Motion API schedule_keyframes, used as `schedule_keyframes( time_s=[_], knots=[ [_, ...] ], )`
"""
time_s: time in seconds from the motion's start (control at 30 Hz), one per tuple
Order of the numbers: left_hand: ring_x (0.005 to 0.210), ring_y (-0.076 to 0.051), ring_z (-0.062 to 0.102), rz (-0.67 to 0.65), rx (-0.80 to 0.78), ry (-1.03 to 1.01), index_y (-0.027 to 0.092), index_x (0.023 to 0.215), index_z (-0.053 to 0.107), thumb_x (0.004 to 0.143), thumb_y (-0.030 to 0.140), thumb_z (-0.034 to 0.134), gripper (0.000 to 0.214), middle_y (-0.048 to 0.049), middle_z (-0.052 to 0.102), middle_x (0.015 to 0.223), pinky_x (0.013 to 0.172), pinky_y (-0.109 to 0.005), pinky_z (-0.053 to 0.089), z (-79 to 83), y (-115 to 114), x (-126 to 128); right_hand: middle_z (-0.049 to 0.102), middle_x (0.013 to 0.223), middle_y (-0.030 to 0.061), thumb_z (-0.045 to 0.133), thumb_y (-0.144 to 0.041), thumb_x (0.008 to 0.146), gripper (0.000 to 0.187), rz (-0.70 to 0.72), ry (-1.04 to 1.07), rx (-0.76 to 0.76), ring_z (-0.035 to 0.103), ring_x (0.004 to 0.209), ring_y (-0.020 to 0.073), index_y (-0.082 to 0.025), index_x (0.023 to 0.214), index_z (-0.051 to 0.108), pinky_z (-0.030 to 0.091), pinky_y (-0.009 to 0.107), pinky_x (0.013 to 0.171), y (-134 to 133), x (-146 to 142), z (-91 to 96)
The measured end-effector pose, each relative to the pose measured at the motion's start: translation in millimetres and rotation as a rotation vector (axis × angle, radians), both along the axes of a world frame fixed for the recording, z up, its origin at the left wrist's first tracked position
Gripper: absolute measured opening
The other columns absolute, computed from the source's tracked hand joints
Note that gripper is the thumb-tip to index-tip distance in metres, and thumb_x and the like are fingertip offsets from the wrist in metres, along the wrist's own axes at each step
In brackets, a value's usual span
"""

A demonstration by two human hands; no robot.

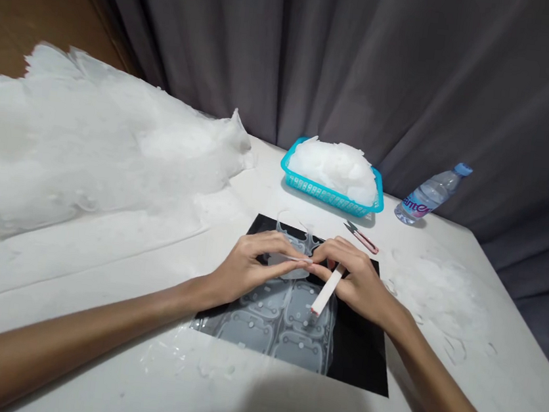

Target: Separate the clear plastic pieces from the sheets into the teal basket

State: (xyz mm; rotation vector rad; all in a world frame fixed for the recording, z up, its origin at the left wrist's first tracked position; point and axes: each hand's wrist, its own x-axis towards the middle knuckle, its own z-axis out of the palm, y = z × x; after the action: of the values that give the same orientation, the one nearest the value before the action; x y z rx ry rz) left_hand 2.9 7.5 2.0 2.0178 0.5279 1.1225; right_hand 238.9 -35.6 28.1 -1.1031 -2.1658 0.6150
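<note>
We found both hands meeting over the black mat [361, 355] in the middle of the table [99, 265], fingertips turned in toward each other. The left hand [250, 266] had thumb and forefinger pressed together on one end of a thin clear strip [293, 258], and the right hand [362, 285] pinched the other end, so the strip ran almost level from left to right between them, just above the clear moulded sheet [261, 327] that lay flat on the mat. Neither hand was nearer to the strip; each had an end. The right hand was also closed around a white stick tool [327, 291], tucked under its fingers. The tool's long axis slanted from the knuckles down toward us and a little leftward, and its pink tip rested on or just over the sheet; we could not tell which. It crossed the line of the strip at a steep angle. A pair of small snips [361, 238] lay just beyond the right hand, with a blue basket [306, 184] of white pieces farther back and a water bottle [428, 197] to its right. A heap of white film [73, 143] filled the table's left side, well apart.
</note>
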Motion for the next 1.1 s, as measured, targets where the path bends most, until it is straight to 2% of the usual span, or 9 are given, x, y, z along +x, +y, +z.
schedule_keyframes(
  time_s=[0.2,0.33,0.43,0.53,0.7,0.83,0.97,1.1],
  knots=[
    [0.087,-0.013,0.072,0.093,-0.007,0.012,0.02,0.098,0.078,0.094,0.016,0.076,0.006,-0.0018,0.078,0.095,0.081,-0.024,0.056,4.1,-2,-1,0.07,0.091,0.0032,0.067,-0.024,0.101,0.008,0.001,0.052,0.088,0.059,0.083,0.0192,-0.023,0.094,0.063,0.046,0.034,0.079,-1,-7,-14.7],
    [0.086,-0.012,0.071,0.081,0.061,-0.007,0.019,0.1,0.077,0.094,0.015,0.076,0.008,-0.0017,0.077,0.093,0.08,-0.022,0.055,6.3,-4,0,0.07,0.091,0.0036,0.066,-0.023,0.101,0.005,-0.013,0.086,0.099,0.061,0.084,0.0199,-0.024,0.096,0.064,0.048,0.036,0.078,-1,-10,-19.3],
    [0.086,-0.014,0.07,0.062,0.075,-0.011,0.019,0.099,0.077,0.094,0.016,0.076,0.006,-0.0022,0.076,0.091,0.078,-0.024,0.055,6.1,-4,1,0.07,0.091,0.0034,0.065,-0.021,0.101,0.004,-0.007,0.056,0.098,0.06,0.085,0.0203,-0.024,0.098,0.065,0.048,0.036,0.078,-1,-10,-17.7],
    [0.085,-0.014,0.069,0.041,0.011,0.059,0.019,0.097,0.075,0.094,0.021,0.077,0.004,-0.0016,0.073,0.091,0.077,-0.025,0.055,4.8,-3,1,0.071,0.094,0.0041,0.064,-0.016,0.101,0.007,0.006,0.04,0.158,0.061,0.086,0.0202,-0.023,0.1,0.065,0.049,0.036,0.079,-2,-10,-13.2],
    [0.09,-0.015,0.072,0.043,-0.1,0.121,0.021,0.107,0.075,0.101,0.029,0.068,0.012,-0.0014,0.076,0.099,0.083,-0.026,0.055,4.1,-2,1,0.071,0.093,0.0042,0.065,-0.017,0.1,0.008,-0.085,0.072,0.299,0.062,0.084,0.0195,-0.023,0.105,0.066,0.049,0.036,0.077,-3,-10,-3.4],
    [0.095,-0.017,0.073,0.054,-0.138,0.139,0.021,0.111,0.072,0.102,0.034,0.066,0.017,-0.003,0.076,0.104,0.084,-0.027,0.056,4.5,-2,1,0.071,0.091,0.0037,0.066,-0.02,0.101,0.005,-0.121,0.021,0.256,0.061,0.083,0.0201,-0.024,0.104,0.067,0.047,0.037,0.078,-3,-6,2.1],
    [0.1,-0.019,0.073,0.02,-0.139,0.156,0.021,0.116,0.071,0.105,0.036,0.061,0.021,-0.0051,0.076,0.109,0.088,-0.03,0.058,4.1,-2,0,0.073,0.094,0.0039,0.065,-0.022,0.102,0.004,-0.091,0.012,0.243,0.062,0.084,0.0203,-0.024,0.104,0.068,0.047,0.038,0.079,-5,-5,3.6],
    [0.089,-0.016,0.073,0.035,-0.135,0.146,0.02,0.108,0.072,0.105,0.035,0.061,0.019,-0.0041,0.076,0.099,0.074,-0.025,0.057,2.2,-2,-1,0.074,0.098,0.0047,0.066,-0.024,0.102,0.005,-0.072,0.009,0.231,0.063,0.088,0.021,-0.024,0.107,0.068,0.048,0.038,0.081,-4,-3,2.7]
  ],
)
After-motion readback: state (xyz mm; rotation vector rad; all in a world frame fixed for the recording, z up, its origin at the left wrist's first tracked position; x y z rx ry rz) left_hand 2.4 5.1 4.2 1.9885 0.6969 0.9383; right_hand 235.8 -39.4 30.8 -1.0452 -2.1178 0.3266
